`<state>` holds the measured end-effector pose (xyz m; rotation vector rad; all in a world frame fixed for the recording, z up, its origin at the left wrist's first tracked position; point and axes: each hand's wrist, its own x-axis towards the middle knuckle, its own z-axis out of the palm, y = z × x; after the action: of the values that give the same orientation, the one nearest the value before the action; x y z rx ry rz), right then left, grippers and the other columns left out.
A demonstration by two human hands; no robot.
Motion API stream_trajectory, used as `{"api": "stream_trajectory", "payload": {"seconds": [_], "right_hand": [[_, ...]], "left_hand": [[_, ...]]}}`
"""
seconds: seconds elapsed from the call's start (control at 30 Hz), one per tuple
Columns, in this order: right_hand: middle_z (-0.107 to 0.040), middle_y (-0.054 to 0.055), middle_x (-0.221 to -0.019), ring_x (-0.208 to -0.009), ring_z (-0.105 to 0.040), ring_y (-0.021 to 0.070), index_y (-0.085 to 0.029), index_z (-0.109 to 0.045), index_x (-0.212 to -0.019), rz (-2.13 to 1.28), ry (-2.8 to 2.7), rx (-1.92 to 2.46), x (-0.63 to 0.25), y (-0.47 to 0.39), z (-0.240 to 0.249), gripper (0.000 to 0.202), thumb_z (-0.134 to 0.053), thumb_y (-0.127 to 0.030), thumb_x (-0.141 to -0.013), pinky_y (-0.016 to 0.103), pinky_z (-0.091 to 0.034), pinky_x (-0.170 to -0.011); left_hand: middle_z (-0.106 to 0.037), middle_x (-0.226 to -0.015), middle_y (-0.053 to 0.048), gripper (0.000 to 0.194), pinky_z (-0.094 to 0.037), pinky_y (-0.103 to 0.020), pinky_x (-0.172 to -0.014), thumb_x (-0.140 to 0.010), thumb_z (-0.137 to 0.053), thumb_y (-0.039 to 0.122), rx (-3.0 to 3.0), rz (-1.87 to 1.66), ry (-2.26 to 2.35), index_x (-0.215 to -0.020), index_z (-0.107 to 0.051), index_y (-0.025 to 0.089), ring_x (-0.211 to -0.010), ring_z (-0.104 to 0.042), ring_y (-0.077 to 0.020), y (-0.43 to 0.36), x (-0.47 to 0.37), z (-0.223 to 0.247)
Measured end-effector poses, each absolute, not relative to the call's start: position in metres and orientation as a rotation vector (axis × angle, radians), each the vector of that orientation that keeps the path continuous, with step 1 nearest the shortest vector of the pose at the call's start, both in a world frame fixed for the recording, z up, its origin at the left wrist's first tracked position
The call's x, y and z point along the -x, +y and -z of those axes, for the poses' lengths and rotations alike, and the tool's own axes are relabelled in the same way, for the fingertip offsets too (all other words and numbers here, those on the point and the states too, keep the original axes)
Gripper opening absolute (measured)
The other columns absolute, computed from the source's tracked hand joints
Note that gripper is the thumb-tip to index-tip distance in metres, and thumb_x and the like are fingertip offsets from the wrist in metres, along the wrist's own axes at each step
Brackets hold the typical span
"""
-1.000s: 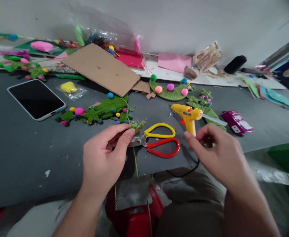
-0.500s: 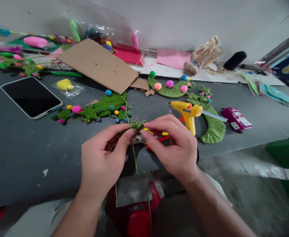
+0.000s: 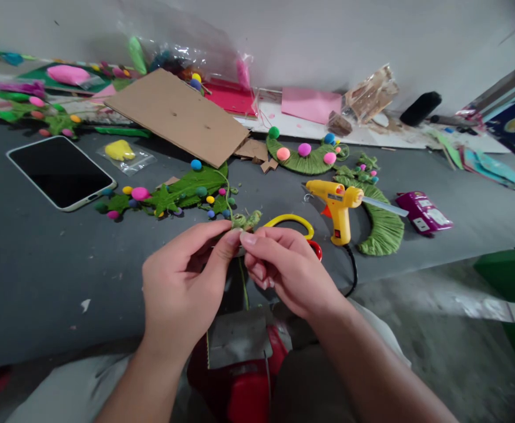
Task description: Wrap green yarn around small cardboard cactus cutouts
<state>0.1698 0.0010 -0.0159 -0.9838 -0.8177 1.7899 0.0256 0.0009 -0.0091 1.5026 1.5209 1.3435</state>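
My left hand [image 3: 187, 270] is closed, pinching a small green yarn-wrapped piece [image 3: 252, 220] between thumb and forefinger; a bit of brown cardboard shows at its edge. My right hand [image 3: 283, 264] is closed too, thumb and forefinger pressed together against the left thumb tip, where a strand of green yarn [image 3: 244, 288] hangs down. The exact spot it grips is hidden. Just behind lie scissors [image 3: 289, 218] with yellow and red handles, partly covered by the right hand. A yellow glue gun [image 3: 337, 202] with a clear glue stick rests right of them.
A phone [image 3: 61, 172] lies left, near a bag of yellow material [image 3: 123, 154]. Green leaf shapes with pom-poms [image 3: 182, 194] sit mid-table. Behind are a cardboard sheet [image 3: 182, 114] and a green crescent [image 3: 303, 158]. A second crescent [image 3: 383, 226] and purple packet [image 3: 423, 211] lie right.
My right hand has shifted slightly down and left, its fingers curling in from the piece's right side to the left thumb tip. More of the scissors and glue gun shows.
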Motion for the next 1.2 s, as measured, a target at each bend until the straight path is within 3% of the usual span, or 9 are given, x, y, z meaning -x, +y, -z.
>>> {"api": "stream_trajectory", "payload": {"seconds": [0.27, 0.67, 0.77, 0.97, 1.2], "right_hand": [[-0.049, -0.005, -0.051, -0.047, -0.042, 0.0070, -0.017, -0.064, -0.062, -1.835, -0.751, 0.941, -0.170, 0.003, 0.015, 0.038, -0.076, -0.042, -0.086, 0.023, -0.027, -0.047], [-0.046, -0.005, -0.049, -0.046, -0.041, 0.0073, -0.016, -0.063, -0.062, -1.834, -0.709, 0.885, -0.170, 0.002, 0.016, 0.041, -0.066, -0.041, -0.094, 0.026, -0.023, -0.048], [-0.047, -0.004, -0.050, -0.048, -0.041, 0.0076, -0.016, -0.063, -0.062, -1.816, -0.718, 0.910, -0.169, 0.002, 0.015, 0.039, -0.071, -0.040, -0.091, 0.026, -0.024, -0.049], [-0.047, -0.004, -0.050, -0.048, -0.040, 0.0077, -0.016, -0.063, -0.061, -1.796, -0.732, 0.945, -0.168, 0.002, 0.014, 0.040, -0.075, -0.043, -0.089, 0.026, -0.023, -0.049], [-0.045, -0.005, -0.049, -0.048, -0.040, 0.0080, -0.016, -0.064, -0.063, -1.818, -0.716, 0.904, -0.169, 0.002, 0.018, 0.042, -0.066, -0.045, -0.093, 0.026, -0.024, -0.050]], "left_hand": [[-0.079, -0.085, 0.005, 0.008, -0.059, -0.027, -0.070, -0.089, -0.075, 0.033, -1.505, -1.336, 1.505, -0.090, -0.080, 0.027, -0.074, -0.072, -0.0147, 0.000, -0.028, 0.007], [-0.080, -0.089, 0.007, 0.011, -0.058, -0.015, -0.069, -0.089, -0.076, 0.024, -1.648, -1.453, 1.389, -0.097, -0.080, 0.029, -0.075, -0.073, -0.0091, 0.002, -0.024, 0.024], [-0.080, -0.089, 0.006, 0.014, -0.058, -0.013, -0.069, -0.086, -0.080, 0.022, -1.655, -1.454, 1.406, -0.099, -0.081, 0.028, -0.075, -0.073, -0.0085, 0.002, -0.024, 0.025], [-0.081, -0.089, 0.002, 0.012, -0.061, -0.019, -0.067, -0.086, -0.079, 0.024, -1.686, -1.455, 1.409, -0.098, -0.082, 0.025, -0.074, -0.073, -0.0124, 0.002, -0.023, 0.023], [-0.081, -0.089, 0.005, 0.011, -0.060, -0.016, -0.067, -0.087, -0.079, 0.024, -1.664, -1.471, 1.376, -0.098, -0.082, 0.028, -0.073, -0.073, -0.0097, 0.002, -0.025, 0.021]]}}
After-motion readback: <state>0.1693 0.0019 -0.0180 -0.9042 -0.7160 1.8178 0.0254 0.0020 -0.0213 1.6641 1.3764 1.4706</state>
